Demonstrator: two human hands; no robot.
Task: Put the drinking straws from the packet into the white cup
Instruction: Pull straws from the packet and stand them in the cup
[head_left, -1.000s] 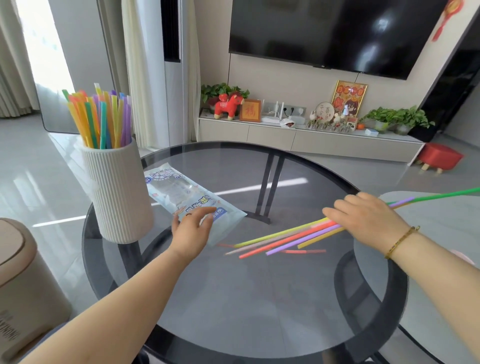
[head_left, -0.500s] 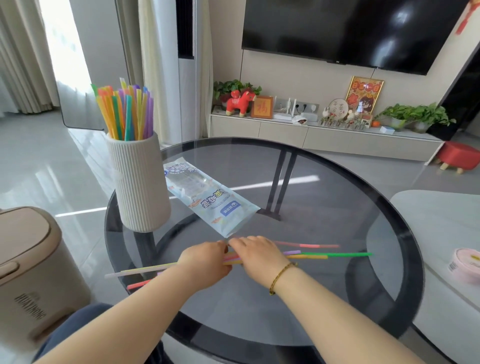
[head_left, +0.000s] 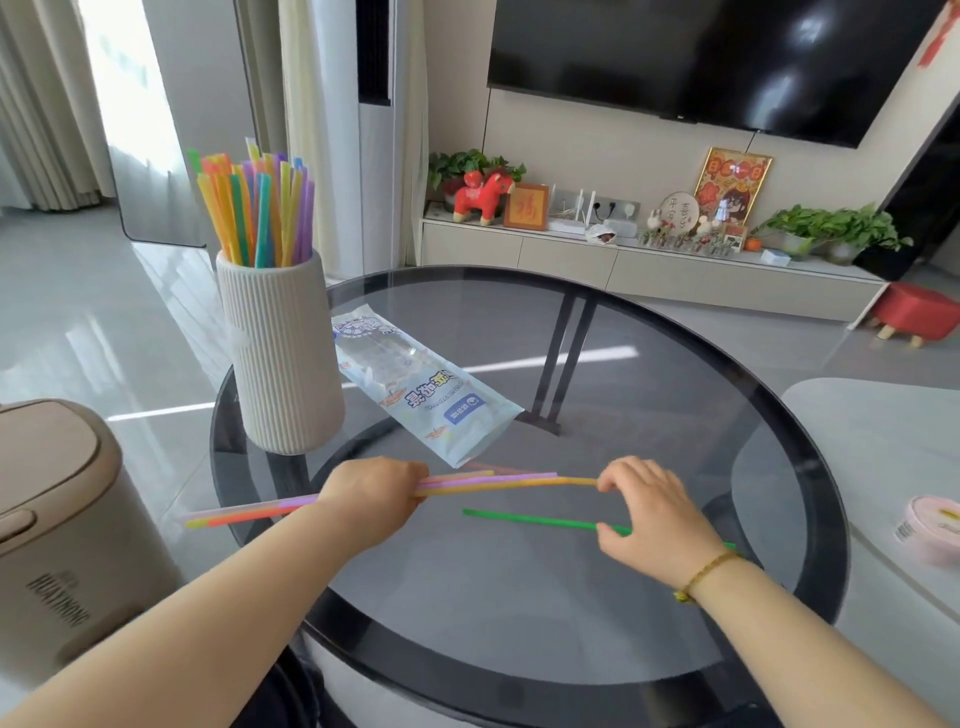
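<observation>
We see the left hand (head_left: 371, 501) with its fingers curled tight round a bunch (head_left: 467, 482) of straws: yellow, purple, pink and orange. The bunch lies sideways just over the table (head_left: 519, 613) and sticks out on both sides of the fist. The right hand (head_left: 649, 514) is at the bunch's right end. Its fingers are bent, and the tips touch the end of the bunch. We cannot tell if this hand holds anything or only touches.

A green straw (head_left: 530, 520) lies flat on the glass, nearer to us than the bunch, and runs under the right hand. The cup (head_left: 280, 353) stands at the table's far left edge, full of straws (head_left: 254, 213) that stand up in it. The packet (head_left: 415, 384) lies flat just beside the cup, on its right, apart from both hands. A tan bin (head_left: 57, 519) stands on the floor, left of the table.
</observation>
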